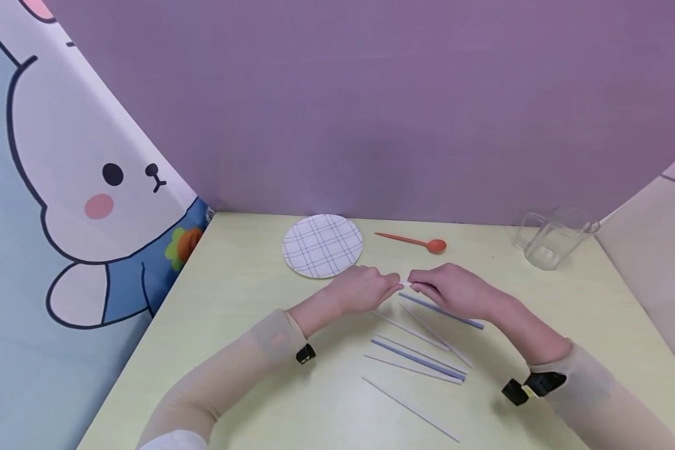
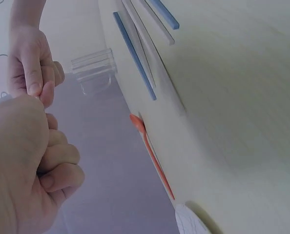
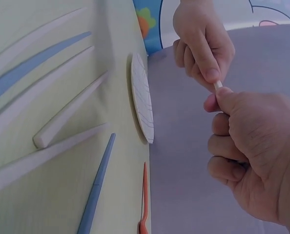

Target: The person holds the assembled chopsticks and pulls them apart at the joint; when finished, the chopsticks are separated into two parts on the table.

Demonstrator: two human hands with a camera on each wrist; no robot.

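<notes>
Out in front of me, above the far part of the table, my left hand point(image 1: 365, 289) and right hand point(image 1: 455, 290) meet almost thumb to thumb. Both pinch a thin white stick point(image 3: 217, 85); only a short piece shows between them, the rest hidden in the curled fingers. In the right wrist view both thumbs press on it from either side. Below the hands lie several white chopsticks point(image 1: 410, 409) and two blue chopsticks point(image 1: 419, 360), loosely spread. One blue chopstick point(image 3: 97, 190) lies closest to the right hand.
Behind the left hand lies a round white plate point(image 1: 322, 245) with a blue grid pattern. An orange spoon point(image 1: 435, 246) rests to its right. A clear glass mug point(image 1: 557, 240) sits at the table's back right corner. A purple wall point(image 1: 371, 112) rises behind the table.
</notes>
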